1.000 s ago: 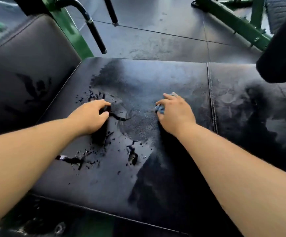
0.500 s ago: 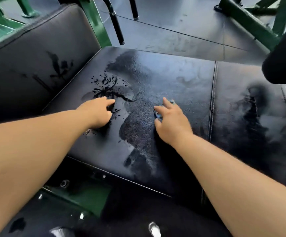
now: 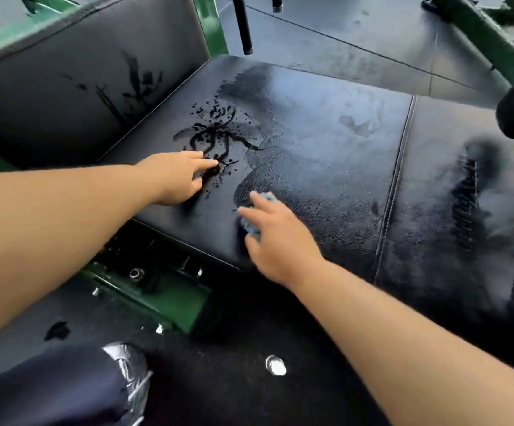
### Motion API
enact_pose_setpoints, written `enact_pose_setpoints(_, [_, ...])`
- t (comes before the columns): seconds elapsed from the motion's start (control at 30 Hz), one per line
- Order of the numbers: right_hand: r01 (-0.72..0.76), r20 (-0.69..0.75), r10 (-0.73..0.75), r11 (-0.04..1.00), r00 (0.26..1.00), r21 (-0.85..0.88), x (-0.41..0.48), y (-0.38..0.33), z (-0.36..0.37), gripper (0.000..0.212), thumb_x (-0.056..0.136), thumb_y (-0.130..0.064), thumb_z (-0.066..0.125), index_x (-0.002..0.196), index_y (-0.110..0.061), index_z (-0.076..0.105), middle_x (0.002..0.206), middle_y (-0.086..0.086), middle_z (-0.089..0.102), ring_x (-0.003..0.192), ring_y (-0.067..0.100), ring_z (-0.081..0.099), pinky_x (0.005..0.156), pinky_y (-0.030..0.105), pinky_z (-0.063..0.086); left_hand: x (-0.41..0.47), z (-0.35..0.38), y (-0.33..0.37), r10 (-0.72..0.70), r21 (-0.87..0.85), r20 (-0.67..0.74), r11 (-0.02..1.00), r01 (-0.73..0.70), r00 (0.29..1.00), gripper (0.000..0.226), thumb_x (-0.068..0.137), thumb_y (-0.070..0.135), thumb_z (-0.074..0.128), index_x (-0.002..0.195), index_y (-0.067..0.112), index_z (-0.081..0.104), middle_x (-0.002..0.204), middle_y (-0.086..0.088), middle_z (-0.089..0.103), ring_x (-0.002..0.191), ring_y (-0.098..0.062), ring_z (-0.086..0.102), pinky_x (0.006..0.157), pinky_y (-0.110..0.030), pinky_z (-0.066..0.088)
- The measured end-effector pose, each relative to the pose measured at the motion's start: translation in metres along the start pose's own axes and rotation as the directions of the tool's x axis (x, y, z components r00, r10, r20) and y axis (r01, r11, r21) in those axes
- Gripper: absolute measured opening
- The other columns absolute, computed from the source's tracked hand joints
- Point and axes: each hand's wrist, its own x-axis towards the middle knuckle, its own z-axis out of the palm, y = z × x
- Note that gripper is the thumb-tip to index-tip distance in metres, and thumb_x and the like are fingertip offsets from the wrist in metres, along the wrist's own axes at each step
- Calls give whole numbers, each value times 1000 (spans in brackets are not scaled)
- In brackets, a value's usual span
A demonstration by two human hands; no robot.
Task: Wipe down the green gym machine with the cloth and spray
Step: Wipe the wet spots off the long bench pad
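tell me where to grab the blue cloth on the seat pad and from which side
Come from above, palm down, and take the bunched middle of the blue cloth. It lies as a small wad flat on the black seat pad, mostly covered by the right hand that grips it. Only blue edges show beside the thumb and fingertips, so no loose corner offers itself.

both bare forearms reach forward from the lower left and lower right, wrists nearly straight. the left hand (image 3: 177, 176) lies knuckles up by the near edge of the seat pad (image 3: 326, 133), toward its left end, index finger stretched out with its tip on the pad and the other fingers tucked under; whether it holds anything cannot be told. the right hand (image 3: 280, 238), blurred, sits palm down further right along that edge, fingers and thumb curved over a bunched blue cloth (image 3: 251, 227).
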Motion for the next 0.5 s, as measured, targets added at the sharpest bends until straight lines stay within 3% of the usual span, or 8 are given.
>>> enact_pose_setpoints(0.1, [247,150,-251,968,956,45,-34,-23,14,49,84,-15,63,133,-14,58,151,9,40,138,35,37,114,41,31,-6,5,-3,10,15,-36,1000,-10,999,51,101,32,31,149,45,20,160,9,15,141,-23,30,111,-37,28])
enact_pose_setpoints(0.17, [417,207,-398,907,894,-54,-33,-3,-2,47,79,-17,66,126,-16,64,145,9,48,130,37,48,109,45,39,-8,7,-9,26,22,-46,999,-25,999,50,100,33,32,148,46,21,160,9,16,141,-23,31,113,-39,28])
enact_pose_setpoints(0.2, [435,177,-416,896,892,-90,-28,14,-11,42,75,-16,66,117,-15,69,138,11,55,124,37,54,104,47,44,-9,7,-11,27,23,-47,999,-26,999,50,100,34,32,147,47,22,159,10,17,141,-23,31,113,-39,27])
enact_pose_setpoints(0.23, [363,108,-352,925,930,-112,-25,29,-21,38,74,-13,65,111,-14,72,133,11,59,121,37,56,101,47,46,-11,8,-14,22,14,-46,1000,-21,999,50,100,34,32,147,48,22,159,10,17,141,-23,31,113,-39,26])
enact_pose_setpoints(0.3, [74,12,-73,992,997,-99,-19,43,-35,37,82,-8,62,118,-17,69,142,5,52,134,32,44,109,39,37,-14,9,-15,12,0,-50,1000,-12,999,49,101,34,32,147,48,22,159,12,17,141,-23,31,112,-38,26])
enact_pose_setpoints(0.37, [-64,-30,62,995,998,-73,-30,29,-22,43,84,-8,61,127,-17,64,151,4,41,140,32,36,114,35,29,-17,10,-14,12,-9,-54,1000,-13,998,50,101,33,31,148,46,21,159,12,16,142,-21,28,112,-38,25])
enact_pose_setpoints(0.4, [-38,-35,36,997,999,-64,-40,18,-11,45,81,-8,61,125,-14,64,149,9,44,136,36,41,113,39,31,-18,10,-15,12,-11,-54,1000,-12,998,50,101,32,31,148,46,21,159,12,15,143,-21,27,112,-37,25])
enact_pose_setpoints(0.5, [293,67,-289,954,955,-64,-77,-4,12,52,71,-16,61,122,-11,65,141,14,52,126,41,51,107,48,38,-18,7,-17,35,21,-28,999,-34,999,50,101,34,31,148,47,20,159,12,14,143,-18,27,112,-38,27])
